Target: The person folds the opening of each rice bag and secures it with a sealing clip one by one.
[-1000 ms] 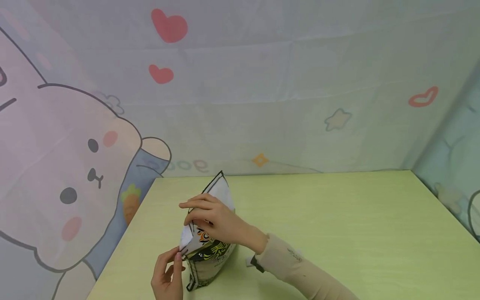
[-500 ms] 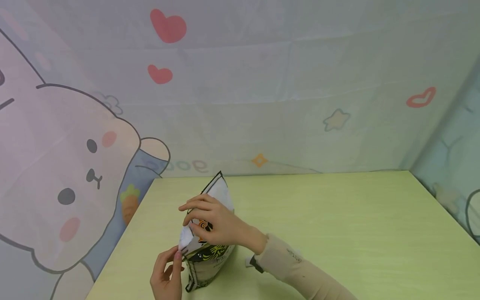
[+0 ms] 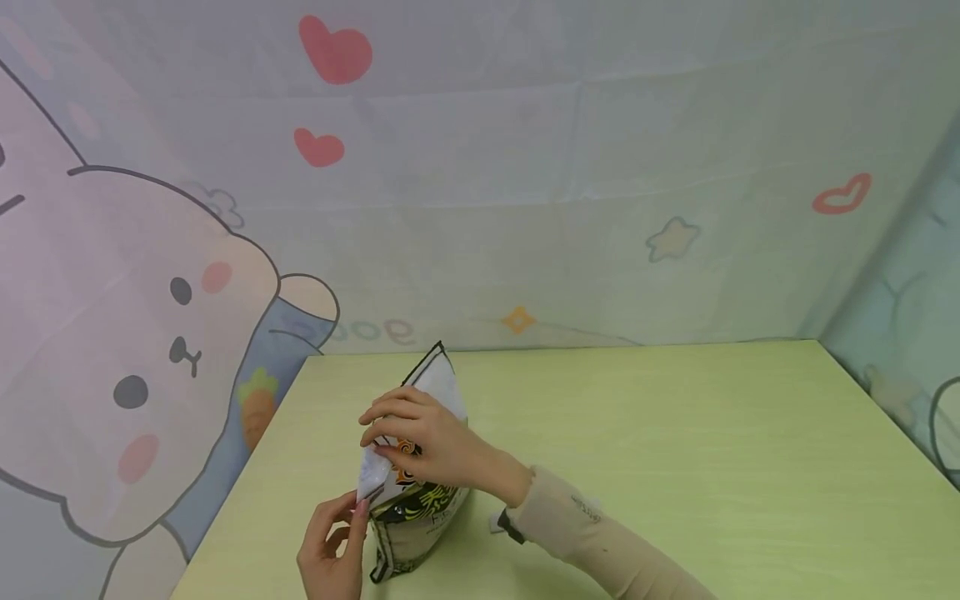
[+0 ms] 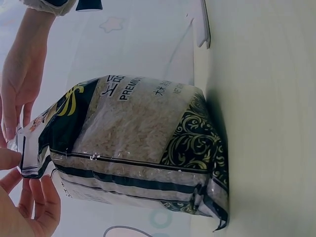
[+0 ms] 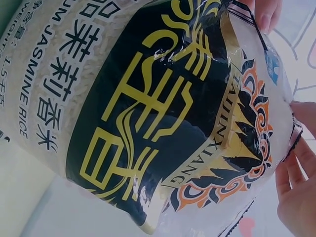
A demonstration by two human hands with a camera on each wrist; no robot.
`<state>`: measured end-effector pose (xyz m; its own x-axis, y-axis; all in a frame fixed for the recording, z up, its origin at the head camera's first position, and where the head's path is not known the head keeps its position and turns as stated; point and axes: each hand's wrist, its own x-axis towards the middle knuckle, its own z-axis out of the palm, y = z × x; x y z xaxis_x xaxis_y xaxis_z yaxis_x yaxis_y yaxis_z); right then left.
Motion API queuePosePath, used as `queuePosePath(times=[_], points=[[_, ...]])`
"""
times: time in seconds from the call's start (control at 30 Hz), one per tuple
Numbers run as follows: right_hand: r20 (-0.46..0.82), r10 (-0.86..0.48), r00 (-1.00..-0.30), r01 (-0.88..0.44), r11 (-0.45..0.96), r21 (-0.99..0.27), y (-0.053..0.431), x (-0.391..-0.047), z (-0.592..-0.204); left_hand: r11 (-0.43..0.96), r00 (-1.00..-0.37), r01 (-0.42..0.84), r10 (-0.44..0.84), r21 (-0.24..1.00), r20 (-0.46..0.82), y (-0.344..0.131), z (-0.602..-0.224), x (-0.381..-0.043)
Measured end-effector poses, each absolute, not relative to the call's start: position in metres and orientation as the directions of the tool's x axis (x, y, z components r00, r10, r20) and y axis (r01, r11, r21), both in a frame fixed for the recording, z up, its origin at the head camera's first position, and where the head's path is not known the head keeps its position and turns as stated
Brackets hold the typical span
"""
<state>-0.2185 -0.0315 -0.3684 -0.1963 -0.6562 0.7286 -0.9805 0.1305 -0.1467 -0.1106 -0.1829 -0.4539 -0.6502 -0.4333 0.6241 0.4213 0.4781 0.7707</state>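
Note:
A bag of jasmine rice point(image 3: 427, 517) stands upright on the table, its clear lower part showing the grains. Its black and gold label point(image 5: 148, 103) fills the right wrist view. The left hand point(image 3: 333, 546) pinches the near top corner between thumb and fingers; in the left wrist view this corner point(image 4: 30, 155) looks pulled out flat. Higher along the top edge, the right hand point(image 3: 431, 437) pinches the white upper part of the bag point(image 3: 438, 387) with thumb and fingertips. Whether the top edge is sealed or parted cannot be seen clearly.
The pale yellow-green table point(image 3: 675, 450) spreads to the right of the bag. A small white object point(image 3: 497, 522) lies near the right cuff, partly hidden by the sleeve. A printed cloth point(image 3: 525, 167) with hearts and a rabbit hangs behind the table.
The right thumb has shifted toward the top edge, and its fingers bend a little more over it. The left hand stays at the corner. The bag has barely moved.

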Motion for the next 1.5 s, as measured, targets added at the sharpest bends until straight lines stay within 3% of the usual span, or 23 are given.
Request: queuePosePath(times=[0.57, 0.93, 1.5], points=[[0.727, -0.651, -0.216, -0.931, 0.362, 0.047, -0.033, -0.213, -0.367, 0.498, -0.655, 0.41, -0.423, 0.764, 0.627, -0.184, -0.453, -0.113], [0.724, -0.655, -0.215, -0.918, 0.389, 0.08, -0.035, -0.211, -0.365, 0.478, -0.673, 0.395, -0.43, 0.784, 0.601, -0.186, -0.445, -0.12], [0.718, -0.659, -0.221, -0.908, 0.408, 0.095, -0.036, -0.211, -0.363, 0.522, -0.632, 0.449, -0.388, 0.725, 0.671, -0.186, -0.44, -0.123]])
